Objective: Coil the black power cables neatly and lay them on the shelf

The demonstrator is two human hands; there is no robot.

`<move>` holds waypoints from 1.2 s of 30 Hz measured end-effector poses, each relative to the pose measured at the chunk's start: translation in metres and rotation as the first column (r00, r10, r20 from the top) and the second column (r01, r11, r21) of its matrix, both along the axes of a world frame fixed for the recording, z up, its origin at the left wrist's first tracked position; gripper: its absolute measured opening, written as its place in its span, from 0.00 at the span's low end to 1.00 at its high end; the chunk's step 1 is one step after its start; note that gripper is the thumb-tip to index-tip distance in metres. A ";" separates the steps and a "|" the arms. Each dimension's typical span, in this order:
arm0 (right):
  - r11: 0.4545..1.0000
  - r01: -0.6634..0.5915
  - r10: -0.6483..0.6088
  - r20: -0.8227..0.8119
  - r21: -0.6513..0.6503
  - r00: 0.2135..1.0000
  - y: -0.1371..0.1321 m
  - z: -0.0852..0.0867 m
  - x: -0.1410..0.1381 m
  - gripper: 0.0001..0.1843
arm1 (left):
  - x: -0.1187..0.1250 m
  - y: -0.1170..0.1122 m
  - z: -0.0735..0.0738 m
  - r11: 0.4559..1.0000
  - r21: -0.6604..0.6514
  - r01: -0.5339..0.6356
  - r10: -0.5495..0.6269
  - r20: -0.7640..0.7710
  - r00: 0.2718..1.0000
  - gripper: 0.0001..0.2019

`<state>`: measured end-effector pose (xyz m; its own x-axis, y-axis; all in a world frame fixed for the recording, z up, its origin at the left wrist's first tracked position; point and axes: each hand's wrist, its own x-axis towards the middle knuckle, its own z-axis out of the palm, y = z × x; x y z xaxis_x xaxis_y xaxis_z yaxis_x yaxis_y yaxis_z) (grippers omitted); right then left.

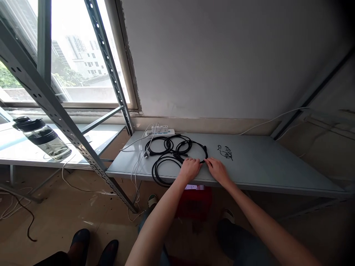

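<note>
Forearms (162, 212) converging, the right hand (217, 170) pinches a coiled black cable (205, 150); the left hand (190, 169) curls alongside, grip hidden.

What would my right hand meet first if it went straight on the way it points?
Your right hand would probably meet the coiled black cable on the flat grey shelf, just ahead; whether they touch now is hard to tell.
</note>
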<state>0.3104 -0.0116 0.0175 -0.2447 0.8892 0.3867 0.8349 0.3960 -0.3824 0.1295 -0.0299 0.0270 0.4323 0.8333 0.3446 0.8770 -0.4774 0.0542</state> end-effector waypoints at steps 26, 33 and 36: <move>0.996 0.070 -0.071 -0.018 -0.050 0.997 0.000 0.001 0.000 0.26 | 0.001 -0.005 0.006 0.998 -0.034 -0.053 0.052 -0.029 0.998 0.20; 0.994 0.066 -0.071 -0.056 -0.090 0.996 0.001 0.003 0.001 0.25 | 0.003 -0.002 0.005 0.997 -0.031 -0.065 0.063 -0.075 0.995 0.20; 0.994 0.068 -0.075 -0.086 -0.091 0.993 -0.001 0.005 0.001 0.24 | 0.003 -0.002 0.003 0.998 -0.022 -0.067 0.065 -0.083 0.994 0.20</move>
